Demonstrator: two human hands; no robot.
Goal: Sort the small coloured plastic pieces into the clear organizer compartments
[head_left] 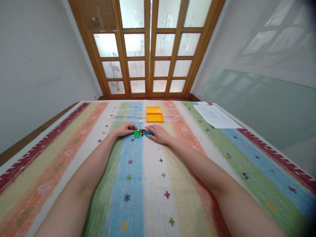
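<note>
A small heap of tiny coloured pieces (pixel 141 133), green, dark red, yellow and blue, lies on the striped tablecloth; the kind of piece is too small to make out. At the heap's left edge is my left hand (pixel 123 129), its fingers curled inward around small dark bits I cannot identify. From the other side my right hand (pixel 159 134) reaches over the blue pieces, fingers stretched out and thumb apart. Just behind the heap sits a yellow two-compartment tray (pixel 155 112). Clear plastic compartment boxes (pixel 124 115) flank it on both sides.
Printed paper sheets (pixel 214 117) lie at the table's far right. The patterned tablecloth (pixel 153 197) covers the table. Wooden doors with glass panes (pixel 149 49) stand beyond the far edge. A pale glass-like panel (pixel 259 115) leans along the right wall.
</note>
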